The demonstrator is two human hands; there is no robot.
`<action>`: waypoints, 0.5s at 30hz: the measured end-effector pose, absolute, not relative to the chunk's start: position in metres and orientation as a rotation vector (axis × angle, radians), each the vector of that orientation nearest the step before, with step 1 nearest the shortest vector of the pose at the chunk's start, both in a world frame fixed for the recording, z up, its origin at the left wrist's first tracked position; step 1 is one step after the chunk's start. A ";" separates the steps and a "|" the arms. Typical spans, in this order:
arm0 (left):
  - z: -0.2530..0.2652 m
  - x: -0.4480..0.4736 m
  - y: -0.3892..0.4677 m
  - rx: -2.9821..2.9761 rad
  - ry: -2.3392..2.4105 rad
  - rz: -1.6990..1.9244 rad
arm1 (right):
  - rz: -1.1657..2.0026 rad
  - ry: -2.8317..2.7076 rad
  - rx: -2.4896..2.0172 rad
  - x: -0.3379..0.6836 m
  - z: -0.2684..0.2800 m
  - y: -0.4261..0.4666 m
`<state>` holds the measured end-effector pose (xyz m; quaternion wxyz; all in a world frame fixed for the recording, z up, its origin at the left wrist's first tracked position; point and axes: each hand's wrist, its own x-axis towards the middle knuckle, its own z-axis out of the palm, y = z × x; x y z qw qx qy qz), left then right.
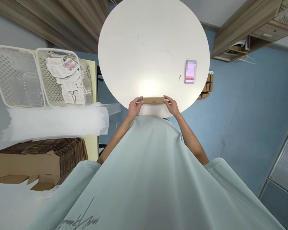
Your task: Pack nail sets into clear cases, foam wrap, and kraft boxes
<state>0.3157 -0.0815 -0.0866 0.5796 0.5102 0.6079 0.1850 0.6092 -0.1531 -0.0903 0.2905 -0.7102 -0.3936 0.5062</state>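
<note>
A small brown cardboard box (153, 100), long and narrow from this angle, is at the near edge of the round white table (144, 48). My left hand (135, 107) grips its left end between thumb and fingers. At the opposite end, my right hand (171, 105) pinches the box in the same way. A half-round notch shows in the middle of the side facing me. Whether anything is inside the box cannot be seen.
A pixelated phone-like item (190, 72) lies on the table's right. Leftward stand a basket of printed cards (62, 80), a basket of clear packets (16, 76), white sheets (57, 123) and flattened cartons (38, 163). Small brown boxes (207, 86) are stacked beyond the table's right edge.
</note>
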 end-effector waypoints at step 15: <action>-0.072 0.319 -0.062 1.291 1.454 0.333 | 1.306 -1.041 -1.853 0.607 -0.103 -0.156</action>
